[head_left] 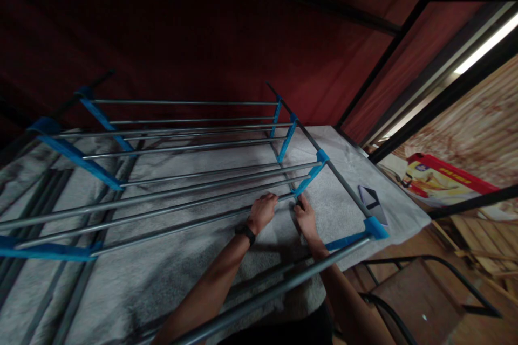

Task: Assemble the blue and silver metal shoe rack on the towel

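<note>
A rack of grey metal tubes and blue plastic brackets lies on its side before me. My left hand point(264, 211), with a dark band on its wrist, is closed around the lowest crosswise metal tube point(210, 219), close to its right end. That end meets the foot of a blue bracket point(309, 178). Just right of the joint, my right hand point(306, 216) has its fingers curled at the bracket's lower end; the fingertips are partly hidden. Nearer to me, another blue bracket point(376, 227) joins a long side pole to a thick tube point(291, 281) that crosses over my right forearm.
A grey-white cloth point(324, 143) covers the table under the rack. A phone point(373, 205) lies at the right. Loose dark tubes point(44, 215) lie at the left. Beyond the table's right edge are a metal-framed chair point(424, 296) and a red-yellow box point(445, 180).
</note>
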Available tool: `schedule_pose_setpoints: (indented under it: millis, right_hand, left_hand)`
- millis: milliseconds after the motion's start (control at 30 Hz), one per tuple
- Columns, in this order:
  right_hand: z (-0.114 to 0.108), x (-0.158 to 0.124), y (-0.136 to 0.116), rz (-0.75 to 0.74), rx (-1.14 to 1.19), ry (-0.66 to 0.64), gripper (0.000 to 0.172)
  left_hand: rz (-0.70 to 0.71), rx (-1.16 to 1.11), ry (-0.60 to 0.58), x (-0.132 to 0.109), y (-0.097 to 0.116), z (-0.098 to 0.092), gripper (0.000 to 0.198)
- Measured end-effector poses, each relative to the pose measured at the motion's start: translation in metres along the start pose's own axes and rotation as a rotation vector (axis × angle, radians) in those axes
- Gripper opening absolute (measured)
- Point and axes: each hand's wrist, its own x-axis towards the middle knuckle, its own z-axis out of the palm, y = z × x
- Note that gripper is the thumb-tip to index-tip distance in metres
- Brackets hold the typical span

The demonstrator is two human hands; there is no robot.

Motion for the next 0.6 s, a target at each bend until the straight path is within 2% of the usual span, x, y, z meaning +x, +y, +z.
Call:
schedule_pose_setpoints:
  millis: [467, 600]
  right_hand:
    - [-0.0006, 0.0002, -0.0033, -0.011, 0.032, -0.007, 0.064]
    - [-0.0067, -0.0015, 0.0041, 0.01, 0.009, -0.024, 0.067]
  left_hand:
    - [0.038, 0.027, 0.024, -0.0003, 0.0019, -0.0023, 0.032]
    - [0.045, 0.041, 0.029, -0.0051, 0.007, -0.0033, 0.029]
